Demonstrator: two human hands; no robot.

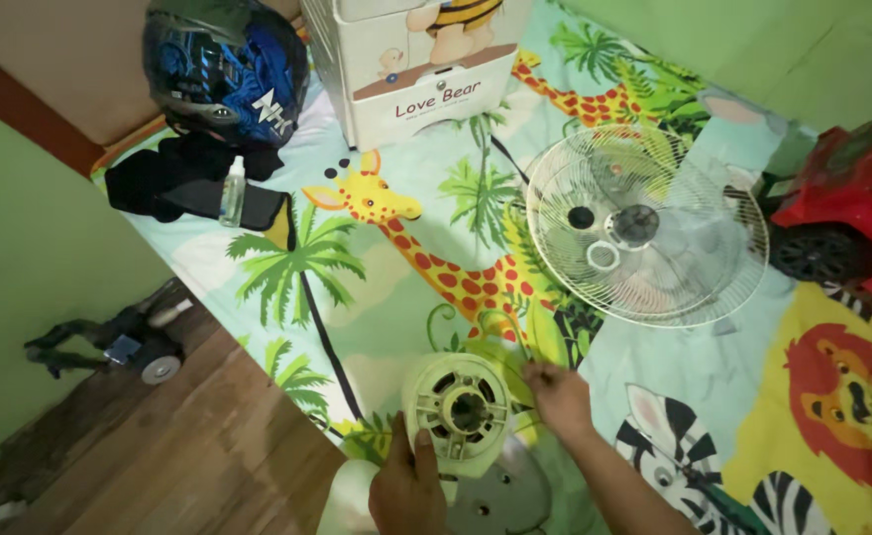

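A cream round fan motor housing (462, 408) with vent slots and a central hole stands at the bottom middle, above a grey round base (500, 495). My left hand (406, 485) grips the housing's lower left edge, thumb up against its face. My right hand (557, 394) touches the housing's right side, fingers at its rim. Farther off on the mat lies a white wire fan grille (646, 226) with a clear blade and small round parts on it.
An animal-print play mat (396, 287) covers the floor; bare wood floor (159, 456) lies to the left. A blue-black helmet (223, 69), black cloth, small spray bottle (232, 191), white plastic drawer cabinet (426, 59), red toy car (857, 208) and a black stand (109, 347) surround it.
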